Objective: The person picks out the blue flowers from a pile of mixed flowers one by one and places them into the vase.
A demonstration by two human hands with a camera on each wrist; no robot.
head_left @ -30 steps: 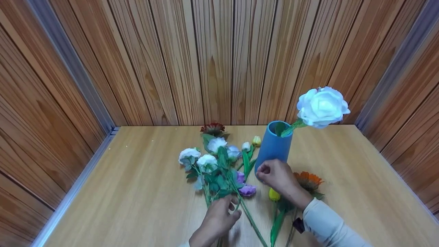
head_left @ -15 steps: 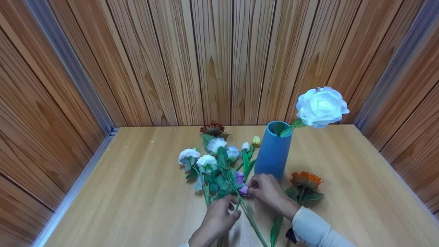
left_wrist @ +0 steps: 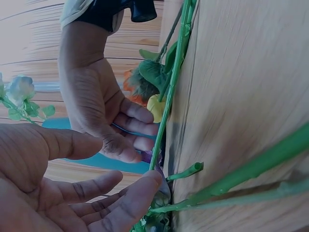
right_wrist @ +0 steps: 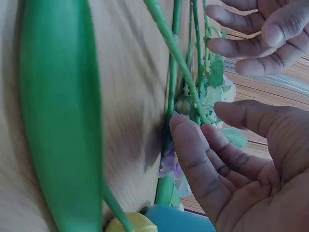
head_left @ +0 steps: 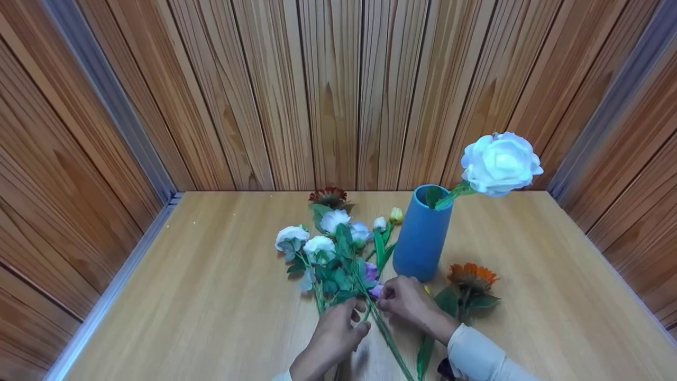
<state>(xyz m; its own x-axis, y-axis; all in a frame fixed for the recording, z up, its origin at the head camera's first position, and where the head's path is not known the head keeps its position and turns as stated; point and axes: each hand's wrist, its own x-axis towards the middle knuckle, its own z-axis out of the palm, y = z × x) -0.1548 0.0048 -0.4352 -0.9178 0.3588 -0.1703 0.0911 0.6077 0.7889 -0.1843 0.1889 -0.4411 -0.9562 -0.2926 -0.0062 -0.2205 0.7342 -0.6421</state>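
Note:
My left hand (head_left: pixel 338 328) hovers by the lower stems of a pile of artificial flowers, its thumb and fingers apart. In the left wrist view a green stem (left_wrist: pixel 169 101) runs past its fingertips. My right hand (head_left: pixel 412 302) is beside a purple flower (head_left: pixel 375 290) at the pile's right side. The right wrist view shows its thumb and fingers spread around a green stem (right_wrist: pixel 179 53), with a gap between them. White flowers (head_left: pixel 319 249) with green leaves make up most of the pile. Behind the right hand stands a blue vase (head_left: pixel 421 243) holding one large white rose (head_left: pixel 501 164).
An orange flower (head_left: pixel 472 277) lies right of the vase, stem toward the front. A yellow tulip (left_wrist: pixel 157 108) lies near the right hand. Small tulips (head_left: pixel 395 215) lie left of the vase, a dark red flower (head_left: pixel 328 197) at the back. Wood-panelled walls (head_left: pixel 338 95) enclose the table.
My right hand has come down and left from the vase's base to the purple flower and stems. The left hand has stayed nearly in place. Vase and rose stand as before.

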